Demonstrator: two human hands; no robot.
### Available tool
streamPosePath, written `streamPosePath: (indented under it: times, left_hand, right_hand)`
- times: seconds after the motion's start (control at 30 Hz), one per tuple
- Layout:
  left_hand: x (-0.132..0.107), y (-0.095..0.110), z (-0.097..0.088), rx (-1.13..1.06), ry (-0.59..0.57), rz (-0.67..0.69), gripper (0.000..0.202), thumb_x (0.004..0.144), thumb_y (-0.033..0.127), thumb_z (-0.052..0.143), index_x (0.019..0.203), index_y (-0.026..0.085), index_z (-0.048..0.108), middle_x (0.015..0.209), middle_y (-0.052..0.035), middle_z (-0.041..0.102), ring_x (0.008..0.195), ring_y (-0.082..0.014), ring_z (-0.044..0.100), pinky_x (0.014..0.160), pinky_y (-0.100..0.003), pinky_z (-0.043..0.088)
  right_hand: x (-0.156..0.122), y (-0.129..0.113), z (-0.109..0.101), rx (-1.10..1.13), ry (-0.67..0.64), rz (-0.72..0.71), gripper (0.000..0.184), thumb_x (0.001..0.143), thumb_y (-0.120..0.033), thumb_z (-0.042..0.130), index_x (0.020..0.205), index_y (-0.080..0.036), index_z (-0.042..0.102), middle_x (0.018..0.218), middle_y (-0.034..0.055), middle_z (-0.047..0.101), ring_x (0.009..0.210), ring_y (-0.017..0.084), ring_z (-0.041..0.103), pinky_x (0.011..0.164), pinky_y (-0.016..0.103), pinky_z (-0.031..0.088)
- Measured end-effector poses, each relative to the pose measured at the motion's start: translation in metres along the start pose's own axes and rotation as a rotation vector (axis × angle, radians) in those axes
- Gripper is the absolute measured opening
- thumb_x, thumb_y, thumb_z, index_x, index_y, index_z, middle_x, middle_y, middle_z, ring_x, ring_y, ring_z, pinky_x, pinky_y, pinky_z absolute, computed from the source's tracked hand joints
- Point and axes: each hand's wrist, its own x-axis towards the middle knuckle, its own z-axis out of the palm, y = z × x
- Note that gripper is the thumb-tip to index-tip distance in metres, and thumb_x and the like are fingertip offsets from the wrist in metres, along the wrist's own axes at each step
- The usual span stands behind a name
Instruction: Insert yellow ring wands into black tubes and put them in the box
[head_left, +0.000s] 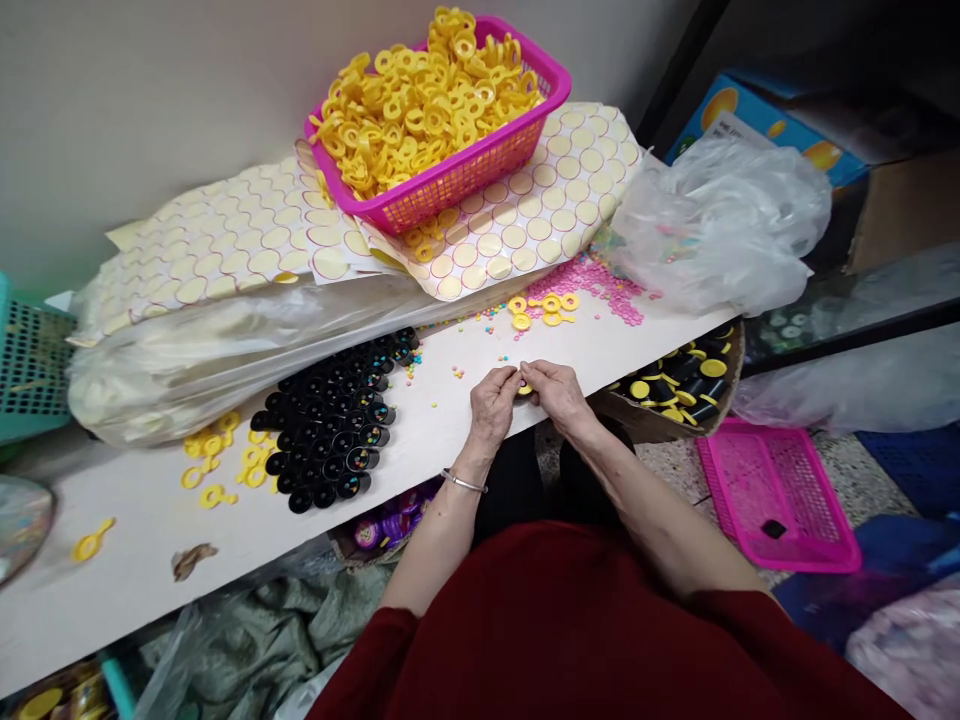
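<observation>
Fingertips of our left hand and right hand are pinched narrowly together around 1 small round yellow plastic piece, partly hidden by them, at the front edge of the white surface. Beyond it we see yellow plastic rings with tabs near scattered tiny pink beads. To our left stand tightly packed black cylindrical cups. Farther back, 1 magenta perforated plastic basket, heaped with loose yellow rings, sits on paper sheets with cream circles.
</observation>
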Motion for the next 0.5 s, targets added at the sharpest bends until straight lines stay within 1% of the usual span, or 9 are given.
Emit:
streamPosePath:
  times: [0.13,0.23,0.3,0.37,0.43,0.5]
  left_hand:
    - [-0.002,0.007,0.005,0.004,0.055,-0.033,0.022,0.084,0.034,0.052,0.078,0.017,0.065,0.079,-0.0025,0.063,0.078,-0.013,0.058,0.076,-0.026,0.046]
    - [-0.001,0.012,0.007,0.012,0.063,-0.017,0.022,0.085,0.032,0.051,0.073,0.018,0.063,0.076,-0.0021,0.062,0.077,-0.0133,0.057,0.076,-0.026,0.046]
    - [-0.002,0.01,0.008,0.034,0.066,-0.015,0.024,0.085,0.032,0.049,0.07,0.018,0.062,0.074,-0.002,0.062,0.077,-0.0136,0.057,0.075,-0.026,0.046]
    - [-0.003,0.004,0.008,0.04,0.073,-0.045,0.024,0.085,0.031,0.049,0.071,0.018,0.062,0.074,-0.0019,0.062,0.076,-0.0135,0.057,0.074,-0.026,0.046]
    - [-0.003,-0.002,0.008,0.018,0.086,-0.085,0.019,0.084,0.03,0.051,0.075,0.017,0.063,0.077,-0.0017,0.062,0.076,-0.0131,0.057,0.073,-0.025,0.046]
    - [-0.001,-0.004,0.006,0.003,0.093,-0.097,0.015,0.082,0.028,0.054,0.079,0.017,0.064,0.08,-0.0013,0.062,0.078,-0.0127,0.057,0.074,-0.025,0.046]
  right_hand:
    - [0.0,-0.009,-0.003,0.068,-0.032,0.083,0.035,0.067,-0.053,0.062,0.067,-0.018,0.059,0.058,-0.0026,0.05,0.043,0.007,0.038,0.04,0.022,0.029]
    - [0.001,-0.014,-0.004,0.086,-0.051,0.096,0.036,0.064,-0.053,0.065,0.065,-0.018,0.056,0.056,-0.003,0.05,0.041,0.006,0.038,0.038,0.021,0.027]
    - [0.001,-0.011,-0.003,0.072,-0.039,0.079,0.037,0.064,-0.054,0.065,0.064,-0.018,0.055,0.053,-0.0038,0.048,0.04,0.006,0.037,0.038,0.021,0.027]
    - [-0.001,-0.006,0.0,0.059,-0.013,0.074,0.037,0.067,-0.055,0.062,0.064,-0.019,0.054,0.048,-0.0051,0.044,0.038,0.006,0.035,0.037,0.02,0.026]
    - [-0.002,-0.003,0.002,0.062,-0.005,0.104,0.037,0.069,-0.055,0.06,0.065,-0.019,0.053,0.044,-0.0062,0.041,0.036,0.006,0.034,0.034,0.02,0.024]
    - [-0.002,-0.001,0.003,0.081,-0.016,0.136,0.038,0.069,-0.055,0.061,0.066,-0.019,0.053,0.043,-0.0062,0.042,0.033,0.006,0.035,0.032,0.02,0.021]
